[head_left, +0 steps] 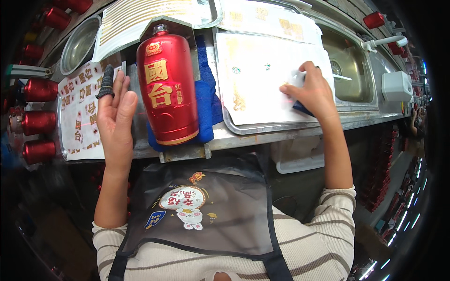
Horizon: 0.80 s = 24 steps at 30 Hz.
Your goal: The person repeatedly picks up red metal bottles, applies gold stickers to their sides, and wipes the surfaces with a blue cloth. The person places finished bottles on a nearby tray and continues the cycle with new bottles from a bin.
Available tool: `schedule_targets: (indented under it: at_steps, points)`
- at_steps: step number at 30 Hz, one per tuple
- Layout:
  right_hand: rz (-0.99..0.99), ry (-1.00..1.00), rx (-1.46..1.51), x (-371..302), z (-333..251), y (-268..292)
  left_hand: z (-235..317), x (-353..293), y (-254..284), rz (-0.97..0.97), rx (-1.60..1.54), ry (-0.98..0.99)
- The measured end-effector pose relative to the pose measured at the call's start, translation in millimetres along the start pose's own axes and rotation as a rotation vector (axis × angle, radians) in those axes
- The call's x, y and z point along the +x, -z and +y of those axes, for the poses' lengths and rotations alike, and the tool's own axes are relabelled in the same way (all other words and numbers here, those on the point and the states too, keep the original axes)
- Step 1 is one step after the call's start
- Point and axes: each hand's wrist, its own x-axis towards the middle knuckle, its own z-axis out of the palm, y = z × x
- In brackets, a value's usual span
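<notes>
A red bottle with raised gold characters lies on a blue cloth in a metal holder, its neck pointing away from me. Just left of the bottle, my left hand is open, fingers stretched out and holding nothing. A dark finger cover sits on one of its fingers. My right hand is over a white sheet lying on a metal tray, with its fingers curled. A dark blue flat piece sticks out from under that palm; most of it is hidden.
Left of my left hand lies a sheet of gold-and-red decals on a tray. Several red bottles stand beyond it. A metal bowl is at the far left. A sink with a white tap is at the right.
</notes>
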Motion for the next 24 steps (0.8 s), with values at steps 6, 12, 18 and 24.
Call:
schedule_targets:
  at_steps: [6, 12, 18, 24]
  points:
    - [0.055, -0.234, -0.204, 31, 64, 40, -5, 12, 23, 0.088, 0.008, -0.014]
    - [-0.128, -0.304, 0.381, 42, 81, 32, -5, 23, 40, 0.115, 0.008, 0.000]
    - [-0.222, -0.448, 0.552, 35, 87, 41, -8, 30, 64, 0.074, -0.028, 0.112]
    - [0.240, -0.112, 0.213, 13, 75, 61, 21, 27, 24, 0.055, -0.016, -0.157]
